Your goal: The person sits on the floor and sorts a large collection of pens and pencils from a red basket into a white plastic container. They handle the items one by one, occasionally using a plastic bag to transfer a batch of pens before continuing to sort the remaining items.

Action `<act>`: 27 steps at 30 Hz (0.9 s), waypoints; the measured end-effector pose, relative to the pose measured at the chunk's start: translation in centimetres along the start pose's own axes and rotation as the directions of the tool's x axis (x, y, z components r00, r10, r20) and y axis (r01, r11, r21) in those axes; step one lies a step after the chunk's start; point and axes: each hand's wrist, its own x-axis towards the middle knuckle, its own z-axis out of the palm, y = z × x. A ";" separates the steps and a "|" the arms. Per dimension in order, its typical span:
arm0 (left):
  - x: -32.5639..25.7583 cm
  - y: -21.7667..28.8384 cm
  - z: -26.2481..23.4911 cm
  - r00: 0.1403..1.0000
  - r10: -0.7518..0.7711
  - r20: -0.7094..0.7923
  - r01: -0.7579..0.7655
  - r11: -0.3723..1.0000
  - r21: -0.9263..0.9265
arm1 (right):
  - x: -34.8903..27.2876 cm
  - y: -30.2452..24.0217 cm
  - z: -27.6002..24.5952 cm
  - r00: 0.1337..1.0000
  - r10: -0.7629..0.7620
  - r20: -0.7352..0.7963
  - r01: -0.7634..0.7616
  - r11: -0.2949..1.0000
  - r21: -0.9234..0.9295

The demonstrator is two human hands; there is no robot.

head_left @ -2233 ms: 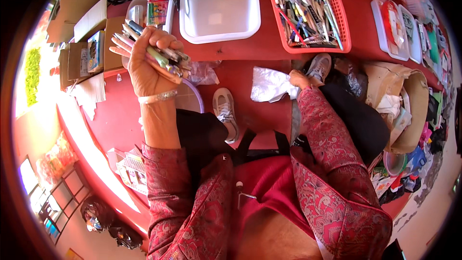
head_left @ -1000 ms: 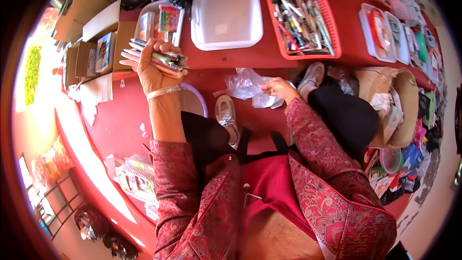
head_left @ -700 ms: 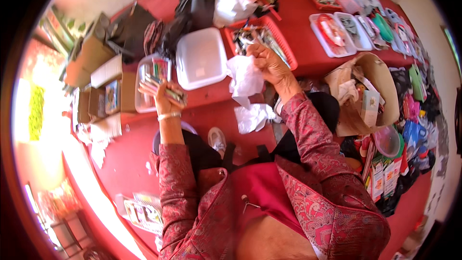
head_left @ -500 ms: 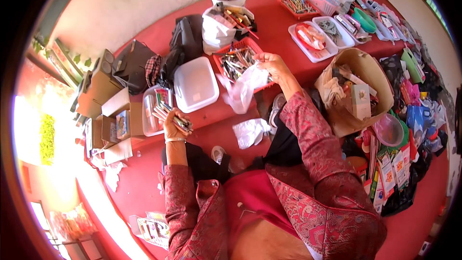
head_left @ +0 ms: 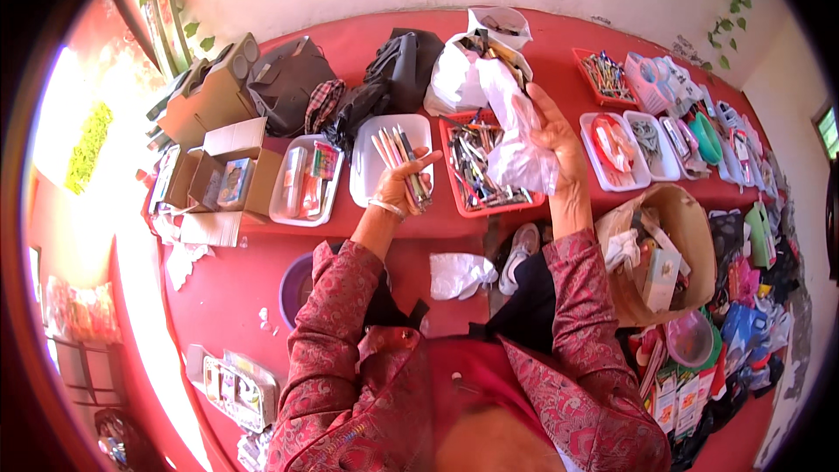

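Observation:
A bundle of pencils [head_left: 393, 147] stands up out of my left hand [head_left: 404, 182], whose fingers are wrapped round it. Behind the bundle is a white plastic tub [head_left: 360, 183] with a pale inside. My right hand [head_left: 559, 144] holds a thin, crumpled white plastic bag [head_left: 516, 140], its fingers pointing upward; part of the grip is hidden by the bag. The bag hangs over the right side of a red basket [head_left: 463, 201] filled with pens and pencils.
Left of the tub are a white container [head_left: 284, 210] with stationery and an open cardboard box [head_left: 262, 179]. A large carton [head_left: 699, 245] of mixed items stands at right. White trays [head_left: 642, 177] and another red basket [head_left: 581, 57] lie behind it. Another white bag [head_left: 456, 275] lies below the table edge.
The view has shifted. My left hand has come up and inward with the pencils, closer to the right hand. The plastic bag has been raised and now hangs in front of my right palm.

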 end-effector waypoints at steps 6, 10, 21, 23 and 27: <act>5.7 -0.4 -2.3 0.990 -0.028 -0.135 0.017 0.996 -0.083 | 2.2 3.0 -2.1 0.992 0.112 -0.058 -0.107 0.991 0.086; 7.4 -0.2 0.0 0.996 0.001 -0.087 -0.008 0.997 -0.072 | 2.8 3.5 -2.0 0.993 0.088 -0.077 -0.078 0.988 0.134; 7.0 -0.4 -0.1 0.983 -0.165 0.074 0.170 0.983 -0.069 | 2.8 2.5 -2.6 0.985 -0.048 -0.167 0.058 0.997 0.055; 6.4 -0.3 -0.8 0.979 -0.199 0.040 0.202 0.977 -0.062 | 2.6 2.1 -4.3 0.986 0.012 -0.168 -0.033 0.992 -0.119; 5.2 0.7 -0.2 0.985 0.059 -0.164 -0.023 0.977 0.213 | 2.0 2.2 -6.5 0.929 -0.007 -0.370 -0.178 0.869 -0.462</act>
